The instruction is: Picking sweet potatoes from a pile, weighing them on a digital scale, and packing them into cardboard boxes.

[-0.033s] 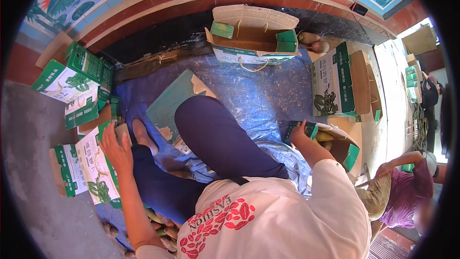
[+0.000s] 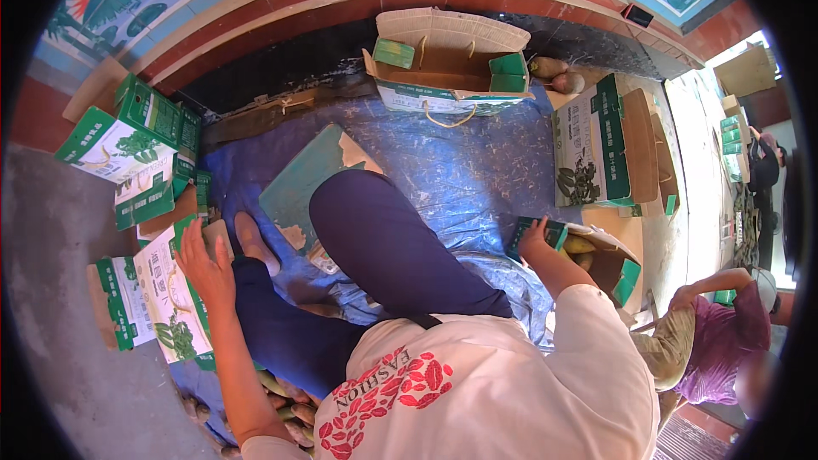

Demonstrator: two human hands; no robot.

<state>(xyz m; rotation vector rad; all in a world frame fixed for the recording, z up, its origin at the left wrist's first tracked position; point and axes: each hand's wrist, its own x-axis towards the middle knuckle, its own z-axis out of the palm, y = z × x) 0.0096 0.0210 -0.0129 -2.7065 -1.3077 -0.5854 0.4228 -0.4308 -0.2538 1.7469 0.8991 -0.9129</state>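
Observation:
My left hand (image 2: pixel 203 262) lies with fingers spread against a white and green cardboard box (image 2: pixel 175 307) at the left, beside my knee. Its palm faces the box's upper edge. At the right, my right hand (image 2: pixel 535 240) grips the dark green end flap (image 2: pixel 552 233) of another open carton (image 2: pixel 610 257), fingertips over the flap's edge. Inside that carton, yellowish-green radishes (image 2: pixel 578 244) show in part. My forearm hides some of this carton. Between my legs and the wall, a worn green board (image 2: pixel 298 179) rests on the blue tarp (image 2: pixel 426 153).
An open carton (image 2: pixel 456 98) stands by the wall, with radishes (image 2: pixel 568 83) beside it. More cartons stand at the right (image 2: pixel 588 145) and left (image 2: pixel 136 149). Behind my left leg, several radishes (image 2: pixel 302 434) lie piled. A person in a purple top (image 2: pixel 724 341) sits at the far right.
My right hand has shifted very slightly right and down, and the green flap under it has tilted a little. The left hand is almost still.

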